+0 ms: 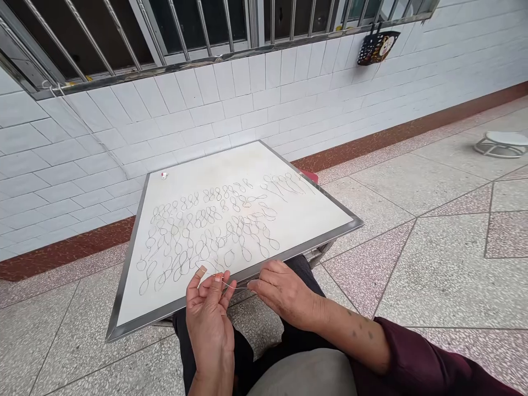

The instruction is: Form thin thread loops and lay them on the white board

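My left hand (212,308) is raised at the near edge of the table, palm up, with thumb and fingers pinched on a thin wire (237,287). A strip of tan tape wraps one of its fingertips. To the right, my right hand (284,291) is closed, its thumb and forefinger pinching the other end of that wire, which runs between the two hands. Beyond them, rows of thin wire loops (206,217), many twisted into figure-eight shapes, lie on the white tabletop (289,220).
Metal edging frames the table (346,225). A small red-and-white item (164,175) sits near its far left corner. Behind stands a white tiled wall (231,104) with barred windows (198,27) and a hanging dotted bag (377,47). A round stool (505,142) is at far right.
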### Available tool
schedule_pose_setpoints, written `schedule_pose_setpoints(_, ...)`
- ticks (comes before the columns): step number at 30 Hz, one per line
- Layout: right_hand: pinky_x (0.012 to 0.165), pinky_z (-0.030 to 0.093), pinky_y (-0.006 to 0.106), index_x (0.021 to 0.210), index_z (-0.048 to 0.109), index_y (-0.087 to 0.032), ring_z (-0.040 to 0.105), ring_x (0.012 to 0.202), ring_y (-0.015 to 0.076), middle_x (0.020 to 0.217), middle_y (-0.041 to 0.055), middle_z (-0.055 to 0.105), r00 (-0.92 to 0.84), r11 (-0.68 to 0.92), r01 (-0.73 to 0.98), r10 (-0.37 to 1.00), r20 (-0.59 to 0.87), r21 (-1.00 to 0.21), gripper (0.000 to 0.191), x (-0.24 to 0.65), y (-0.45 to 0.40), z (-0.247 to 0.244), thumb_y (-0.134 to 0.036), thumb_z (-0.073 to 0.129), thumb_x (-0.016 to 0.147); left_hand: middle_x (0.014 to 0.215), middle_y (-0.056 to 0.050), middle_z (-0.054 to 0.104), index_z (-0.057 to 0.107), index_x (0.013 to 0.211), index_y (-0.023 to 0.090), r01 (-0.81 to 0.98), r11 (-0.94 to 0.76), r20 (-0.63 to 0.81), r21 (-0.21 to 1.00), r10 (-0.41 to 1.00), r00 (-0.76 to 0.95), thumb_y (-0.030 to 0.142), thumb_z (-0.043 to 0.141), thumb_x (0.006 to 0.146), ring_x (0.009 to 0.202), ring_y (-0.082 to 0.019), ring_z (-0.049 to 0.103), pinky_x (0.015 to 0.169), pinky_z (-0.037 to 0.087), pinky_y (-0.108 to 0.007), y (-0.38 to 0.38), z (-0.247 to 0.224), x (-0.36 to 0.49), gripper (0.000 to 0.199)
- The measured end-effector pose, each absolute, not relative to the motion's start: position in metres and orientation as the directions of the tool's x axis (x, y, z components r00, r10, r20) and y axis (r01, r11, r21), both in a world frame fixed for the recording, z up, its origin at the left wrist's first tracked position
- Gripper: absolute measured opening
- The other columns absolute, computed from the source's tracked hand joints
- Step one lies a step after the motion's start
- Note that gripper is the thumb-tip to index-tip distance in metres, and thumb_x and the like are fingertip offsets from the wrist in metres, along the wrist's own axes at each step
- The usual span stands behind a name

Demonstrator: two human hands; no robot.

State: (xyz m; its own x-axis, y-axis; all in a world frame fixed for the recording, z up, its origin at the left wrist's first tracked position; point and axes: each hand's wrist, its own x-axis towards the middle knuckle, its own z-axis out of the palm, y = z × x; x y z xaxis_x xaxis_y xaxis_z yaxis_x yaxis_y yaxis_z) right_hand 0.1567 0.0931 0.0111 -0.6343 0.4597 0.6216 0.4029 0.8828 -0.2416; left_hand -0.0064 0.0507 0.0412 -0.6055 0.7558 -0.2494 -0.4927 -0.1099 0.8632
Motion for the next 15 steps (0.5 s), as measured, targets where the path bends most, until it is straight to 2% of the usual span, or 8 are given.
schedule_pose_setpoints(4, 0.068, 0.038, 0.032, 0.101, 0.064, -0.015, 0.044, 0.075, 0.0181, 0.073, 0.0025, 0.053, -0.628, 0.887, 0.387, 0.454, 0.632, -0.252, 0.021, 0.157, 0.095, 0.006, -0.015, 0.043, 0.102, 0.084, -0.001, 0.066, 0.065, 0.112, 0.022, -0.409, -0.149, -0.171, 0.900, 0.743, -0.647, 0.022, 0.084, 0.069, 0.087, -0.018, 0.065, 0.074, 0.058, -0.031, 0.053, 0.036, -0.004, 0.047)
schedule_pose_setpoints(7, 0.067, 0.038, 0.031, 0.101, 0.063, -0.015, 0.043, 0.074, 0.0179, 0.074, 0.0022, 0.053, -0.636, 0.890, 0.380, 0.448, 0.628, -0.251, 0.017, 0.156, 0.096, 0.001, -0.015, 0.046, 0.101, 0.080, 0.000, 0.066, 0.063, 0.115, 0.023, -0.338, -0.176, -0.098, 0.925, 0.747, -0.657, 0.025, 0.083, 0.070, 0.083, -0.018, 0.064, 0.067, 0.056, -0.029, 0.053, 0.034, -0.002, 0.049)
schedule_pose_setpoints(12, 0.067, 0.039, 0.030, 0.102, 0.062, -0.013, 0.043, 0.073, 0.0178, 0.075, 0.0025, 0.053, -0.660, 0.900, 0.367, 0.430, 0.616, -0.235, 0.017, 0.156, 0.096, -0.006, -0.014, 0.045, 0.099, 0.076, 0.003, 0.066, 0.061, 0.115, 0.023, -0.135, -0.208, 0.066, 0.969, 0.741, -0.669, 0.025, 0.079, 0.077, 0.075, -0.014, 0.064, 0.074, 0.055, -0.029, 0.053, 0.027, -0.001, 0.043)
schedule_pose_setpoints(15, 0.068, 0.039, 0.031, 0.100, 0.062, -0.013, 0.044, 0.073, 0.0180, 0.075, 0.0027, 0.054, -0.660, 0.896, 0.381, 0.435, 0.612, -0.227, 0.017, 0.155, 0.094, -0.008, -0.015, 0.044, 0.100, 0.077, 0.003, 0.067, 0.059, 0.116, 0.023, -0.078, -0.227, 0.117, 0.971, 0.731, -0.673, 0.025, 0.077, 0.079, 0.075, -0.014, 0.065, 0.077, 0.054, -0.029, 0.056, 0.022, -0.002, 0.041)
